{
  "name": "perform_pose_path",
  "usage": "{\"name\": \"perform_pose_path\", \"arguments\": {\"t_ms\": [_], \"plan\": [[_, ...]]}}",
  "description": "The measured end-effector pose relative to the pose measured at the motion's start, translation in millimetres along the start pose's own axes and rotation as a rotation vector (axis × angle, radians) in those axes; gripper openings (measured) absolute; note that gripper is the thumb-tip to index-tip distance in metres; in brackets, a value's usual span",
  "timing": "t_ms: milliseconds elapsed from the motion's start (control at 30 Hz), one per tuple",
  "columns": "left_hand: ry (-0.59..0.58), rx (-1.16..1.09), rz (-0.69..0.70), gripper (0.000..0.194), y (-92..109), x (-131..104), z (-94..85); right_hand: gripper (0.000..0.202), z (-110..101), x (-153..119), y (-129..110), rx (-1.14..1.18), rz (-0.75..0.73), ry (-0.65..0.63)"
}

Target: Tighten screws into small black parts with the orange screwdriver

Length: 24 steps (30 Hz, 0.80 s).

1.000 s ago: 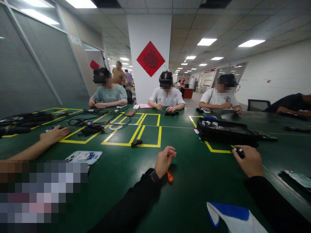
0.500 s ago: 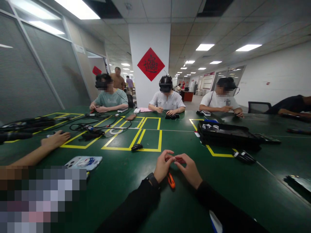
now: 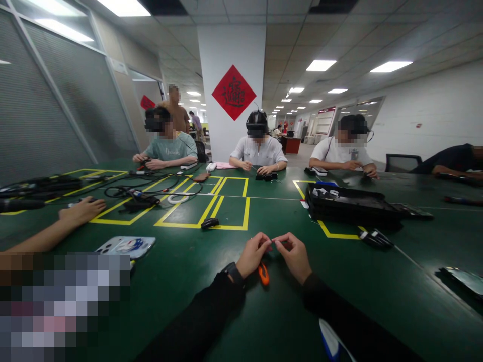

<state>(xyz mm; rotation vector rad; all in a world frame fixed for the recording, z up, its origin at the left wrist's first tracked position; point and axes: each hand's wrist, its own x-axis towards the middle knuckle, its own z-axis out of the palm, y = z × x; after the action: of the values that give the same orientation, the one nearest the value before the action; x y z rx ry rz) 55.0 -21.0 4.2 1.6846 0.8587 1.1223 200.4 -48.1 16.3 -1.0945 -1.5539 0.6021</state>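
Note:
My left hand (image 3: 253,255), with a dark band on its wrist, is closed in a pinch above the green table (image 3: 226,311). Close by, at almost the same height, my right hand (image 3: 295,257) also pinches thumb and index finger together, their tips pointing at the left fingertips. Whatever lies between the fingers is too small to make out. Just below the left fingertips an orange-handled tool (image 3: 263,274) lies on the tabletop, its far end hidden by the hand. Near my right forearm is a white and blue object (image 3: 329,339), partly covered by the sleeve.
A black tray (image 3: 350,208) with small white pieces stands to the right, beside a bundle of black items (image 3: 377,239). At left are a phone (image 3: 126,246), cables (image 3: 139,196) and another person's hand (image 3: 85,208). Yellow tape (image 3: 226,227) marks the table. Several people sit opposite.
The fingers of my right hand have straightened a little and both hands' tips pinch more tightly. The whole view has shifted slightly. The orange-handled tool stays on the table.

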Motion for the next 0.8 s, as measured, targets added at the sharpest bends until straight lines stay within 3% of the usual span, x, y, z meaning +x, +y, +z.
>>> {"name": "perform_pose_path", "arguments": {"t_ms": [233,500,800], "plan": [[0.039,0.231,0.050,0.030,9.1,-4.3,-1.2,0.016,-1.6,0.2,3.8,-0.141,-0.022,-0.111],[0.015,0.374,0.065,0.028,5.7,-5.1,2.1,0.010,-3.8,2.3,5.3,-0.326,-0.132,-0.136],[-0.016,0.250,0.073,0.029,0.5,-2.0,-0.5,0.008,-4.4,0.9,2.6,-0.297,-0.261,-0.064]]}}
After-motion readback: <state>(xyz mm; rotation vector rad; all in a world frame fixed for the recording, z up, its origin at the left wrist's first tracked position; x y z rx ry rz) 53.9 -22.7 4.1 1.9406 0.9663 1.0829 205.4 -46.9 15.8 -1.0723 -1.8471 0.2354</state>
